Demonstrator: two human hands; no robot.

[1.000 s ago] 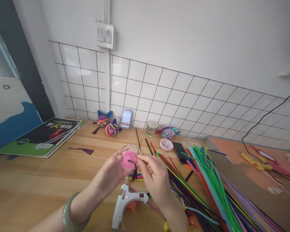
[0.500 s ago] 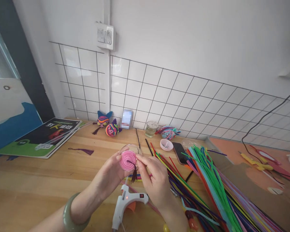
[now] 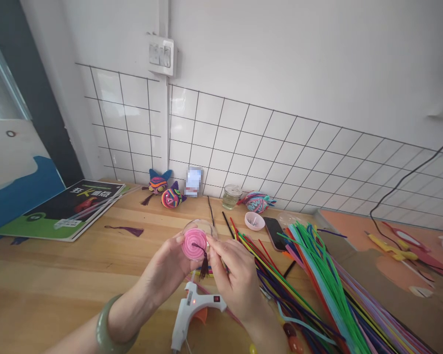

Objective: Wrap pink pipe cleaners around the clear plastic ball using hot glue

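My left hand, with a green bangle on its wrist, holds a clear plastic round shell whose near face is covered by a pink pipe-cleaner coil. From the middle of the coil hangs a dark purple tassel. The fingers of my right hand are pinched at the coil's right edge; the exact bit between the fingertips is too small to see. Just below my hands a white glue gun stands on the table, its small red light lit.
Pipe cleaners of many colours lie in heaps to the right. Behind are a phone, a pink bowl, a glass jar and striped fish-like crafts. A purple tassel and a book lie left.
The coil and its shell have tilted and shifted very slightly left in my hands. My right fingers stay at its edge; everything else is unchanged.
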